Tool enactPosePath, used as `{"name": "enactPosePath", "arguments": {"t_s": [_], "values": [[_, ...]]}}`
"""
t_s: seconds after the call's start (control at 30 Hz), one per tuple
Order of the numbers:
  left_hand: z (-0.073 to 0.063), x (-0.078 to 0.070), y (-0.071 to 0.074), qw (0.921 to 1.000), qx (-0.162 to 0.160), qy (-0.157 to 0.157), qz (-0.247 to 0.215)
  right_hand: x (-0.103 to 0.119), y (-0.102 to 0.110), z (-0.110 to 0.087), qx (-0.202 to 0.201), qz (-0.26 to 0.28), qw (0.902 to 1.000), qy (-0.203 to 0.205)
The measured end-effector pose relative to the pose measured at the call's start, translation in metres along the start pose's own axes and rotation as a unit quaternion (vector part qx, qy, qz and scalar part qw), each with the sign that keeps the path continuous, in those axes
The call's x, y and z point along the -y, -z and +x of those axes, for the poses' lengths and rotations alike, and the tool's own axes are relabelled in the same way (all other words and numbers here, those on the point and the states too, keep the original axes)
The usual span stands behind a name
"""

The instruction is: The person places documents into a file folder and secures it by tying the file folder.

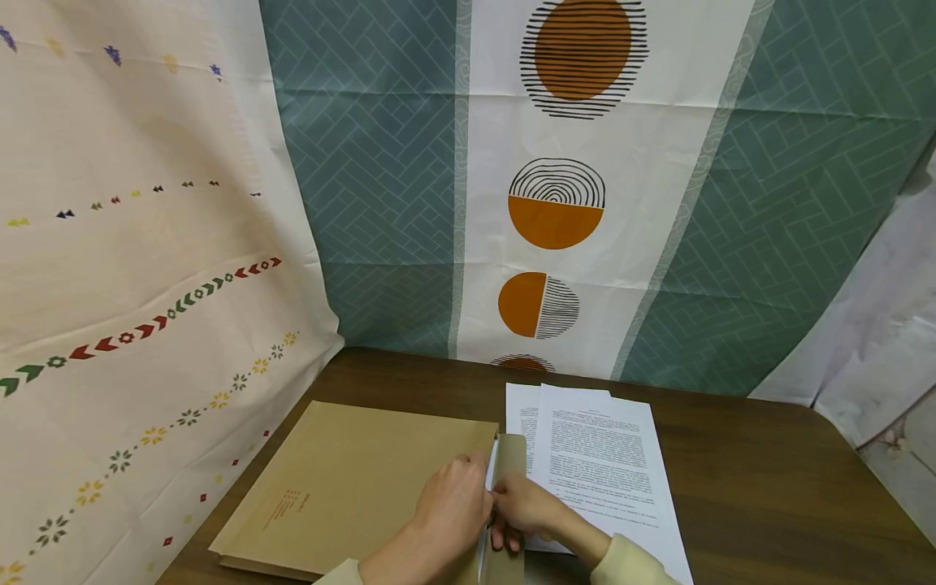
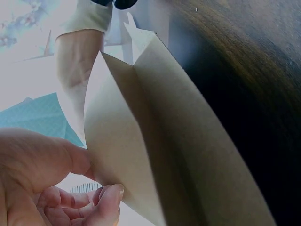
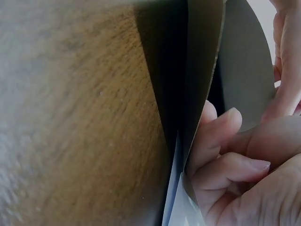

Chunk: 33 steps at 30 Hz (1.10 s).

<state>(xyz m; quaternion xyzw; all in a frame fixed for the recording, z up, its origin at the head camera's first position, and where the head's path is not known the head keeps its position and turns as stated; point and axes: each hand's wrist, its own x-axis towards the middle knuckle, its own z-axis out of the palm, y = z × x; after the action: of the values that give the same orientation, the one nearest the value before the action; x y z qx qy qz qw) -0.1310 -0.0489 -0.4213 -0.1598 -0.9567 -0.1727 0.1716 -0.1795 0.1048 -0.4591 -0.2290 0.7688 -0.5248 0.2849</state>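
Note:
A large brown kraft-paper file envelope (image 1: 366, 471) with small red print lies flat at the table's left and middle. Along its right side stands a narrow brown flap (image 1: 511, 455), with a white strip showing in the gap beside it. My left hand (image 1: 455, 508) pinches the upper panel's edge between thumb and finger; in the left wrist view, a folded brown side (image 2: 136, 94) spreads in a V. Over the flap, close by the left hand, my right hand (image 1: 530, 508) has its fingers curled at the brown edge. Its fingertips (image 3: 230, 120) show beside the brown sheet.
Printed white sheets (image 1: 595, 455) lie overlapping just right of the envelope, partly under the right forearm. The dark wooden table (image 1: 768, 487) extends to the right. Patterned cloth (image 1: 380, 203) hangs behind it, and a pale embroidered cloth (image 1: 146, 284) hangs at the left.

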Motion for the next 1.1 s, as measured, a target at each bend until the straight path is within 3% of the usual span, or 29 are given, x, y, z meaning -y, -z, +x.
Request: {"name": "enactPosePath", "arguments": {"t_s": [0.43,0.73,0.9,1.1], "values": [[0.000,0.000,-0.002,1.0000,0.000,0.003,0.007,-0.001,-0.004,0.003,-0.047,-0.054,0.9973,0.016],[-0.001,0.001,-0.002,0.9998,-0.017,-0.001,0.009,0.003,-0.003,-0.001,-0.085,-0.156,0.9837,0.026],[-0.002,0.002,-0.004,0.9998,-0.008,-0.001,0.018,0.006,0.007,-0.007,-0.091,-0.136,0.9862,0.023],[-0.002,0.003,-0.007,0.9994,-0.023,-0.003,0.026,0.003,0.037,-0.019,-0.110,-0.107,0.9876,0.035]]}}
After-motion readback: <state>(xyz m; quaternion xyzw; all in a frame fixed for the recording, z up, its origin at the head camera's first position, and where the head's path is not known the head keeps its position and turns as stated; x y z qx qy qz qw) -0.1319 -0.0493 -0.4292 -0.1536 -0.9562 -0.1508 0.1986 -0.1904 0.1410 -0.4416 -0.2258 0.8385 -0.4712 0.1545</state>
